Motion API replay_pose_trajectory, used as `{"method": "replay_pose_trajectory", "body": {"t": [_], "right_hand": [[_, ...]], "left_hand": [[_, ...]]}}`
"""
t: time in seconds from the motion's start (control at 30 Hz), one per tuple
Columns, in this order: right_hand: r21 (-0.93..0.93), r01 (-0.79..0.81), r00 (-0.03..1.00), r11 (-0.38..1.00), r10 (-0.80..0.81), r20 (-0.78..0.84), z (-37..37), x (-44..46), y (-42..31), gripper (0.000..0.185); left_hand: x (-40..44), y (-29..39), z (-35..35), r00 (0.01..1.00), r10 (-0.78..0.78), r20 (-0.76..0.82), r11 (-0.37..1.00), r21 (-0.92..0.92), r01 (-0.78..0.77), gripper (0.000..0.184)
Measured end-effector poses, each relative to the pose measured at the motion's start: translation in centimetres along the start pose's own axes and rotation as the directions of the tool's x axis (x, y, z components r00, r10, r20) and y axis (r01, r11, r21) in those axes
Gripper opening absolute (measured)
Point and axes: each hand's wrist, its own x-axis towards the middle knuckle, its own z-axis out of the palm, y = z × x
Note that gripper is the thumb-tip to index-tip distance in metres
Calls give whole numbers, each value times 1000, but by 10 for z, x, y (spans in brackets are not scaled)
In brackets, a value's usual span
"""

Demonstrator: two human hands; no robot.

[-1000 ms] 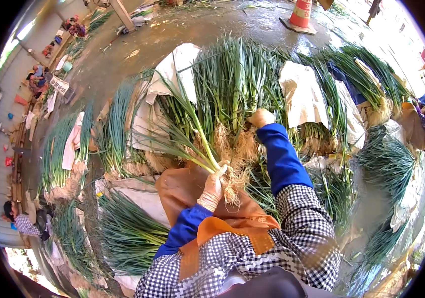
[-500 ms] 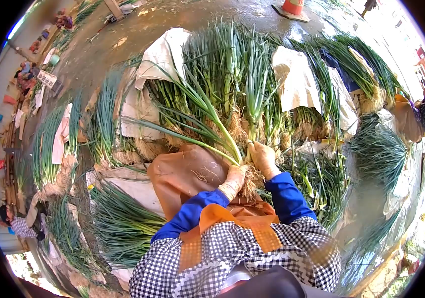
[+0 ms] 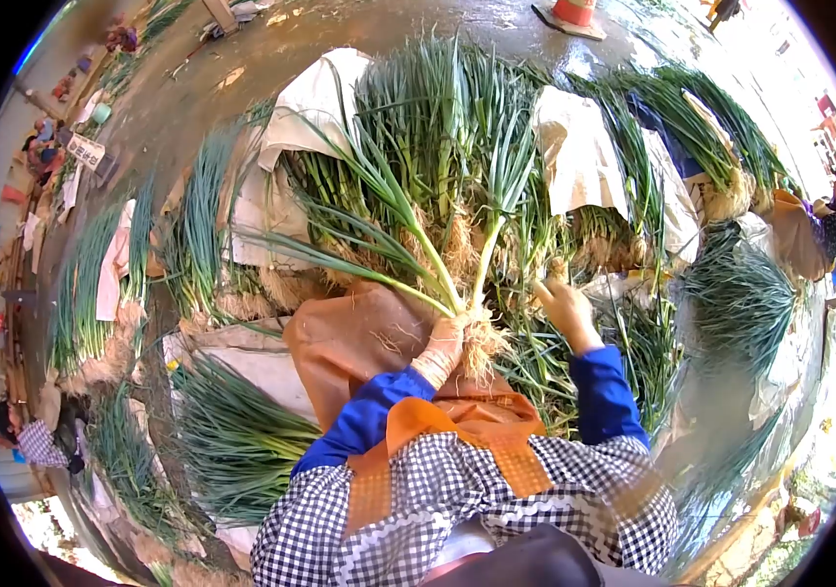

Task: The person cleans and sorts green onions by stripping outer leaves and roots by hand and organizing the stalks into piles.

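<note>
My left hand is closed round the base of several green onions, above the brown apron over my lap. Their pale roots hang out beside my fingers, and the leaves fan up and to the left. To the right, my right hand is apart from the bunch, over loose leaves. Its fingers look bent together, but whether something small is between them is hidden. A large pile of green onions lies in front of me, roots toward me.
Pale cloths lie over parts of the pile. At the left lies another heap of green onions. A traffic cone stands on the wet floor at the top. People sit at the far left and far right.
My right hand went from the pile to the roots at my left hand, then moved away to the right. Another stalk has joined the bunch in my left hand.
</note>
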Motion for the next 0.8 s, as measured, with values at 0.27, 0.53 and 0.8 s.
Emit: {"method": "replay_pose_trajectory", "body": {"t": [0.27, 0.53, 0.8], "right_hand": [[780, 483, 863, 397, -366, -348, 100, 98, -101, 35], [769, 171, 946, 616, 117, -304, 69, 25, -117, 26], [738, -198, 947, 645, 320, -25, -18, -54, 66, 29]], "left_hand": [[-24, 29, -2, 903, 36, 428, 936, -330, 119, 28], [-11, 12, -8, 999, -34, 8, 956, -292, 35, 17], [-5, 24, -26, 990, 139, 15, 964, -229, -132, 19]]}}
